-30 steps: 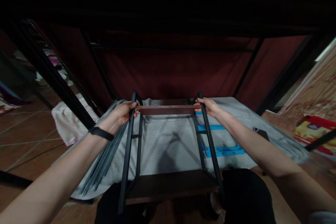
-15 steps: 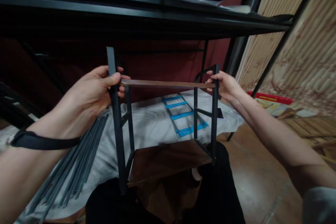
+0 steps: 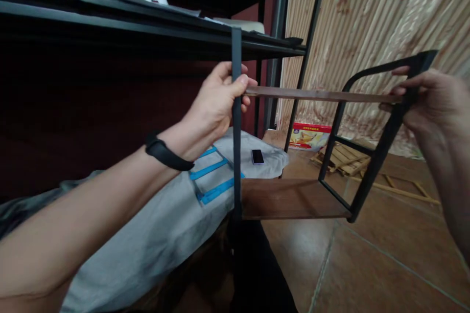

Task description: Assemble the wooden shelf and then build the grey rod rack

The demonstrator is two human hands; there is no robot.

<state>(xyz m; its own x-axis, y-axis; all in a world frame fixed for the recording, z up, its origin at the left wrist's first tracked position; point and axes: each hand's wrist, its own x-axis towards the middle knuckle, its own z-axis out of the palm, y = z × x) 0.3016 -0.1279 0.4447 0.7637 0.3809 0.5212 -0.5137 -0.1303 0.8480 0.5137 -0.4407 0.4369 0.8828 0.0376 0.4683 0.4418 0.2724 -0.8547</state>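
A small two-tier rack with dark metal side frames (image 3: 237,156) is held up in front of me. Its upper brown board (image 3: 312,94) shows edge-on between the frames, and its lower wooden board (image 3: 293,198) joins them near the bottom. My left hand (image 3: 220,100) is closed around the left upright, thumb by the end of the upper board. On the far side, my right hand (image 3: 433,93) grips the right frame (image 3: 378,166) near its top, fingers touching the board's other end. The right hand is slightly blurred. A black band (image 3: 167,151) circles my left wrist.
A black metal shelf (image 3: 147,22) with cables and a white device runs across above. On the grey cloth (image 3: 147,234) lie blue-strapped bars (image 3: 216,188) and a phone (image 3: 257,156). A red-topped box (image 3: 308,136) and wooden slats (image 3: 352,159) lie on the tiled floor.
My view has turned right, and the rack in both hands has swung to the right, its right side now tilted. The bundle of grey bars has left the view.
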